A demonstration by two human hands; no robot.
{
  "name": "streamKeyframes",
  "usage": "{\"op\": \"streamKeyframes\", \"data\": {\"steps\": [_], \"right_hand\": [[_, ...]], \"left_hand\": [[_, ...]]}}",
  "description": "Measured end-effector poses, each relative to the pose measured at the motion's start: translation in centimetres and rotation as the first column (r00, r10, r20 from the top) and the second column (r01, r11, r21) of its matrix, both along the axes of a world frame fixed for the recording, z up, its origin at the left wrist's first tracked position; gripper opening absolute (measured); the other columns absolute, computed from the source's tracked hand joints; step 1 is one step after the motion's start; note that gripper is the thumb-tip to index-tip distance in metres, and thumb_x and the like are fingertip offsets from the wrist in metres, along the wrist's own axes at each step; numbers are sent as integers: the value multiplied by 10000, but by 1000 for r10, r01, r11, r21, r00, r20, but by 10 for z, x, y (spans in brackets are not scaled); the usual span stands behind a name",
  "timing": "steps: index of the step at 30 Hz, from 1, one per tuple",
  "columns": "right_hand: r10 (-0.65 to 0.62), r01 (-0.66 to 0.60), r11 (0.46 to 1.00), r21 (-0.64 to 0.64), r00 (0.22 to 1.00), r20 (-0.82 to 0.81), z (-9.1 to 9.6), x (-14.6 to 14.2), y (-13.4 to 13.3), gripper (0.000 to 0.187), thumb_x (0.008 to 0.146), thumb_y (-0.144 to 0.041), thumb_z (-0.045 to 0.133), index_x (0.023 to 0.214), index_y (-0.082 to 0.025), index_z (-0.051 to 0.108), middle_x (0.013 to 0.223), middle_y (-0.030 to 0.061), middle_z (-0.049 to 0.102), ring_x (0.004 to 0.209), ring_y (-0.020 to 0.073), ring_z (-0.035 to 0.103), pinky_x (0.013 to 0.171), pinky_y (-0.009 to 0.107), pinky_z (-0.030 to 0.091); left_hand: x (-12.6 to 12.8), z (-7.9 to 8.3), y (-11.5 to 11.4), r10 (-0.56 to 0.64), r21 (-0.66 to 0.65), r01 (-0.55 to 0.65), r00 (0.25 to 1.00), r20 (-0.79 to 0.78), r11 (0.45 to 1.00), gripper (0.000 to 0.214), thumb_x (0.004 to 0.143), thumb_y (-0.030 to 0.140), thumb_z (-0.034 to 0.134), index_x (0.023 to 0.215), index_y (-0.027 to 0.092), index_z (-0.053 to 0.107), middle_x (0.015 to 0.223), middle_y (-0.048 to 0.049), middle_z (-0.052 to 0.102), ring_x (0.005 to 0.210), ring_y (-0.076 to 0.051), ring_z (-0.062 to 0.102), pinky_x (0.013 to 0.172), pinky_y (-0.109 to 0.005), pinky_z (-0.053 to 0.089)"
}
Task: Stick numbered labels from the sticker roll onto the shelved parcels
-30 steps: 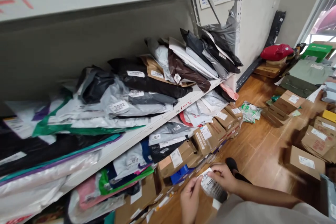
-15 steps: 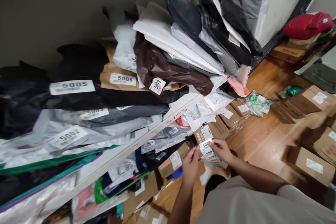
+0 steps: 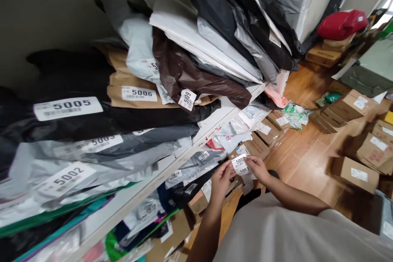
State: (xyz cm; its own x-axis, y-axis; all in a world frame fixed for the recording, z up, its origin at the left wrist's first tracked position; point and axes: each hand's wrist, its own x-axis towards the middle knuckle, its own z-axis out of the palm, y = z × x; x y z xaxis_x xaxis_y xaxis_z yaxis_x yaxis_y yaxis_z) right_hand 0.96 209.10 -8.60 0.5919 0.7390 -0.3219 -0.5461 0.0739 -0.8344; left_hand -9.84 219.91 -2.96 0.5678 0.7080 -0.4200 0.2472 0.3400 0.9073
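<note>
A strip of white printed labels (image 3: 241, 165) hangs between my two hands, its upper labels numbered 5002 and 5003. My left hand (image 3: 221, 177) pinches the strip's left edge. At its upper right corner the fingers of my right hand (image 3: 257, 168) are closed on it. The lower part of the strip trails down and is partly hidden. Beside my hands runs a white shelf (image 3: 211, 127) stacked with bagged parcels. Among them are a black parcel labelled 5005 (image 3: 69, 107), a brown paper parcel labelled 5006 (image 3: 138, 93), a dark brown bag (image 3: 196, 71) and a grey parcel labelled 5002 (image 3: 66, 178).
Under the shelf lie more bagged parcels (image 3: 147, 206) and cardboard boxes (image 3: 256, 146). On the wooden floor (image 3: 297, 151) to the right stand several boxes (image 3: 353, 174) and a green-and-white bag (image 3: 296, 114). A red bag (image 3: 342, 24) rests on boxes farther back.
The view has shifted slightly, and the shelf's near parcels appear larger and farther left. The label strip is now folded or tilted so fewer labels show. Both hands still grip it.
</note>
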Motion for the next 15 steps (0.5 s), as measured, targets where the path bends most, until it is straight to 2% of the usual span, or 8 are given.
{"op": "streamKeyframes", "data": {"steps": [4,9,15], "right_hand": [[-69,69,998,-2,998,7,-2,-23,9,573,682,-740,724,796,-178,743,705,32,688,639,177,580,641,301,482],[-98,99,995,-17,992,77,-5,-41,14,556,725,-724,703,801,-174,730,683,15,647,618,150,516,631,283,451],[-208,208,978,1,975,75,-3,-51,19,620,695,-787,694,834,-184,721,727,22,659,673,173,567,671,296,485]], "left_hand": [[-12,4,20,-111,9,111,994,10,994,739,526,629,868,1088,158,773,962,-127,798,882,-291,759,781,-377,621],[-21,0,38,-199,12,198,980,33,980,804,522,553,896,1192,141,731,918,-114,801,859,-268,754,806,-366,607],[-19,-3,50,-339,20,339,936,91,941,812,525,489,904,1233,146,705,886,-93,803,907,-277,751,911,-408,579]]}}
